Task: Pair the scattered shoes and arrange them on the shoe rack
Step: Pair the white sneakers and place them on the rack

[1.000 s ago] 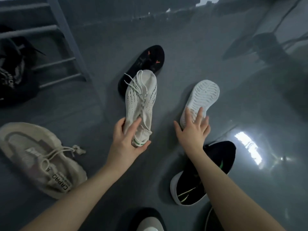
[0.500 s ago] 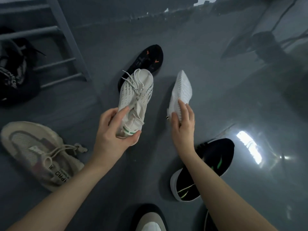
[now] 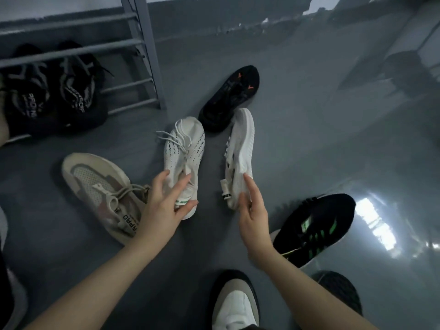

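Observation:
My left hand grips the heel of a white knit sneaker with loose laces, its toe pointing away from me. My right hand holds the heel of the matching white sneaker, which is turned on its side with the sole facing right. Both shoes are just above the grey floor, side by side with a gap between them. The grey metal shoe rack stands at the upper left, with a pair of black sneakers on its lowest shelf.
On the floor lie a beige sneaker at the left, a black sneaker with orange marks beyond the white pair, and a black sneaker with green stripes at the right. A white and beige shoe is at the bottom edge.
The right hand picked up the sole-up white sneaker and turned it onto its side. Both white shoes have come closer together, and the view has shifted so the rack shows more.

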`<move>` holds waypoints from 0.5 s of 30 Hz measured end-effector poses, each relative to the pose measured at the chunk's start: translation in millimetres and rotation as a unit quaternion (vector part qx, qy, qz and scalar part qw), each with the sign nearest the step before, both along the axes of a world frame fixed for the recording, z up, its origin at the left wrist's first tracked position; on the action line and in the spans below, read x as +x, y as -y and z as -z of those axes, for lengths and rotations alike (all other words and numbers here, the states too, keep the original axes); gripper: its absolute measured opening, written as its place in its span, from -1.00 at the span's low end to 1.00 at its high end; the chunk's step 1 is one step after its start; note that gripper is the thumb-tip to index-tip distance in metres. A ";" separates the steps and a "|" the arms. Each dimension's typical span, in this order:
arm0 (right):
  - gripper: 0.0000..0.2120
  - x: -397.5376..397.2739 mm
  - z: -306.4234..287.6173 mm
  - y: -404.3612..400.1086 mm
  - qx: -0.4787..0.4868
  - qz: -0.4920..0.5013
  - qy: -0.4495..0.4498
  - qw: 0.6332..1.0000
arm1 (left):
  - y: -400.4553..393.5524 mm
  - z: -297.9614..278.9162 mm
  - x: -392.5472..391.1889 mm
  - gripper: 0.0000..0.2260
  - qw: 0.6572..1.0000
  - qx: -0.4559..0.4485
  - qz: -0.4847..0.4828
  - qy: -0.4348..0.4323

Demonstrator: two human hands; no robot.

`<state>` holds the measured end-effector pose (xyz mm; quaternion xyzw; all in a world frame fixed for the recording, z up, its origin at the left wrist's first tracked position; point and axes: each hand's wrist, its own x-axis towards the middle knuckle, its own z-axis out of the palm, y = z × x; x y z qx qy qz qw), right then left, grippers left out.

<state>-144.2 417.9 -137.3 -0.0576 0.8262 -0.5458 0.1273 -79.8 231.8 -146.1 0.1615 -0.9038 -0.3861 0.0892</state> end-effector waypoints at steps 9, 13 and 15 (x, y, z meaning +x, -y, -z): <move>-0.35 -7.2 5.0 -20.6 0.342 0.003 -0.139 0.930 | -17.2 9.1 -4.1 -0.25 0.978 -0.165 0.066 0.113; -0.37 -16.3 8.3 -36.2 0.323 0.030 -0.101 0.940 | -21.5 12.5 -6.0 -0.35 0.978 -0.174 0.046 0.105; -0.24 -14.0 9.5 -42.7 0.344 0.000 -0.098 0.934 | -22.1 12.5 -5.8 -0.39 0.981 -0.158 0.037 0.103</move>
